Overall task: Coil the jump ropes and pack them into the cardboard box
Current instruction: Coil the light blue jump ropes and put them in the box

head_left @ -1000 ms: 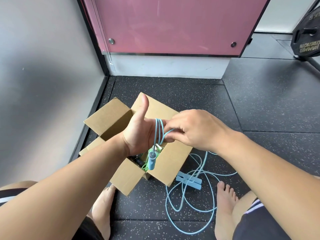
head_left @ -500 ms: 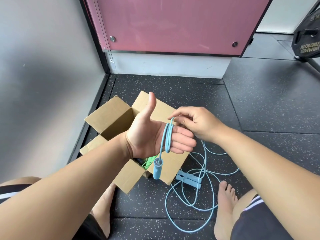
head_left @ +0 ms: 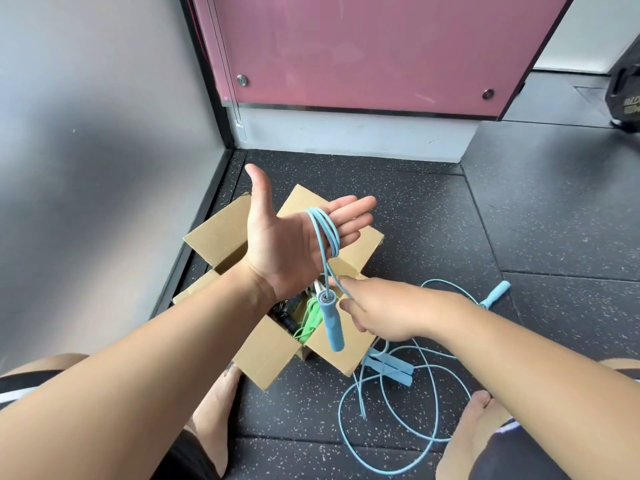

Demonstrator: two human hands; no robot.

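**Blue rope looped over an open palm above the box**

The left hand and its forearm hide much of the cardboard box. Only a green rope and a dark tangle show inside. A weight plate is cut off at the right edge.

The blue jump rope hangs in loops over the left hand's straight, spread fingers, and its handle dangles over the box. The rest trails on the floor.

The right hand appears to pinch the cord below the loops. Half a second ago it was up at the left fingertips.
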